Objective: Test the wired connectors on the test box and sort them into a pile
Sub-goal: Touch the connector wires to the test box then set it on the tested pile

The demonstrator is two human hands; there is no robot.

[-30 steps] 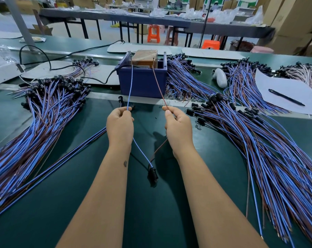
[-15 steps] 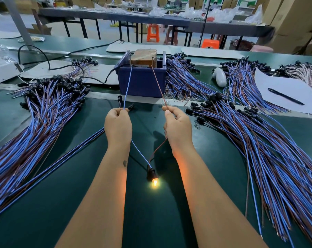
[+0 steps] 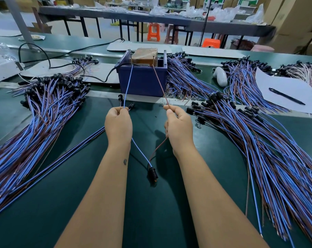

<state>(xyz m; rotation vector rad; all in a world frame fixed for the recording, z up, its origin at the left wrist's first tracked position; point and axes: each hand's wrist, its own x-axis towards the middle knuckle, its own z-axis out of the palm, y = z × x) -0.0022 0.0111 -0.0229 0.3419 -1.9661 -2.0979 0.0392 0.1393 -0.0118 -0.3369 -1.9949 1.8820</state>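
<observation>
My left hand [image 3: 118, 124] pinches the blue wire [image 3: 127, 87] of one connector. The brown wire [image 3: 158, 81] of the same connector is pinched by my right hand [image 3: 178, 125]. Both wire ends reach up to the tan test unit [image 3: 145, 55] inside the dark blue box [image 3: 142, 78]. The black lamp socket [image 3: 152, 173] hangs between my forearms above the green table, showing only a faint orange glow. A large pile of blue and brown wired connectors [image 3: 35, 119] lies on the left, another pile [image 3: 269, 140] on the right.
Two loose black sockets [image 3: 125, 102] lie just beyond my left hand. A black power cable [image 3: 49, 61] runs to the box from the left. A white sheet with a black pen [image 3: 286, 96] and a white object [image 3: 220, 76] sit at the right back.
The lamp in the hanging socket lit bright yellow half a second ago and has now faded to a faint glow. Both hands keep hold of their wires.
</observation>
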